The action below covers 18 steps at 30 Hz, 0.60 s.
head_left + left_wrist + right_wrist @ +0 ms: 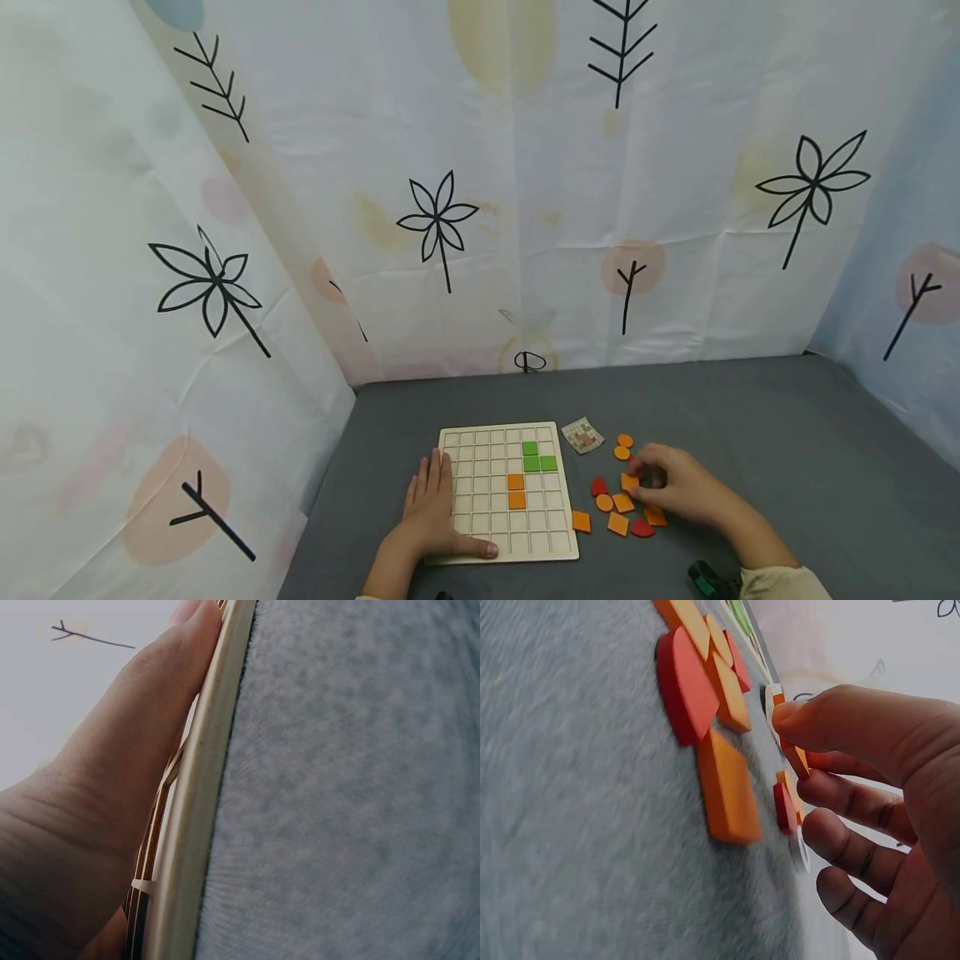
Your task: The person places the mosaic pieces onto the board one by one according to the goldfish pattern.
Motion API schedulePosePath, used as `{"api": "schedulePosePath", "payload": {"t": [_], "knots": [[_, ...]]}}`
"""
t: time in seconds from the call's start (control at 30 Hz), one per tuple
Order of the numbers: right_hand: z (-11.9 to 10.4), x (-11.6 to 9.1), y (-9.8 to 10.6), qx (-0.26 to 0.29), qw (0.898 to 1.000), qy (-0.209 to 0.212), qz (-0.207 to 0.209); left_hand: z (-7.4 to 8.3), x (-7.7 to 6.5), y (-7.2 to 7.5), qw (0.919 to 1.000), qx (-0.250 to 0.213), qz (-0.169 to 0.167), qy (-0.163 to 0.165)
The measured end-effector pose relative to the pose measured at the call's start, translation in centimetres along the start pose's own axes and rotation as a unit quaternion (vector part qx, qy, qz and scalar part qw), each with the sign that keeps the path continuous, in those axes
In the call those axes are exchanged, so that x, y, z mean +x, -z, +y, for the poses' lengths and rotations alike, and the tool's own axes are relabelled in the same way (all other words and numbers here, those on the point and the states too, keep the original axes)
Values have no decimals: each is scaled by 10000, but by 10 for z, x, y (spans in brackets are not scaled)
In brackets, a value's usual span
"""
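Observation:
My left hand (435,521) lies on the left side of a pale wooden grid board (495,546), fingers straight and thumb along the near edge. In the left wrist view, the hand (105,780) rests against the board's edge (196,795). Two orange squares (517,500) and several green squares (531,463) sit in the grid. Right of the board, my right hand (678,483) pinches an orange square tile (629,482) between thumb and fingers. The right wrist view shows this tile (796,757) tilted above the cloth, the other fingers loosely bent.
Around the right hand lie loose orange squares (618,524), orange discs (604,503) and red rounded pieces (642,528). A small patterned card (582,436) is beyond the board's right corner. Grey cloth covers the table (750,417); a printed curtain (525,292) stands behind.

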State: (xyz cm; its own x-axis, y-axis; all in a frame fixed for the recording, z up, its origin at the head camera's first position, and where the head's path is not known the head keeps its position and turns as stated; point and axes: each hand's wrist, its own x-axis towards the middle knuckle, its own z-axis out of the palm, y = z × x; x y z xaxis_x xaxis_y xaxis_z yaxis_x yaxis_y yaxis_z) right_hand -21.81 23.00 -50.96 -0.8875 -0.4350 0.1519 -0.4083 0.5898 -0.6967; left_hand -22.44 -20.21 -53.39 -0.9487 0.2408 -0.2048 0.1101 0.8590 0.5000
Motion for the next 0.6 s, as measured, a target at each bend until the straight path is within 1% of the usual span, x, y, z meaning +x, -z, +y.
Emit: {"api": "schedulePosePath", "payload": {"t": [0.17,0.37,0.6], "knots": [[-7,6,-2,-3,9996,250,102,1,0,1,10000,29,45,-36],[-19,19,-10,244,9992,299,95,1,1,0,9999,92,84,-57],[-33,39,-24,218,9969,754,0,0,1,-1,10000,72,56,-37]]}}
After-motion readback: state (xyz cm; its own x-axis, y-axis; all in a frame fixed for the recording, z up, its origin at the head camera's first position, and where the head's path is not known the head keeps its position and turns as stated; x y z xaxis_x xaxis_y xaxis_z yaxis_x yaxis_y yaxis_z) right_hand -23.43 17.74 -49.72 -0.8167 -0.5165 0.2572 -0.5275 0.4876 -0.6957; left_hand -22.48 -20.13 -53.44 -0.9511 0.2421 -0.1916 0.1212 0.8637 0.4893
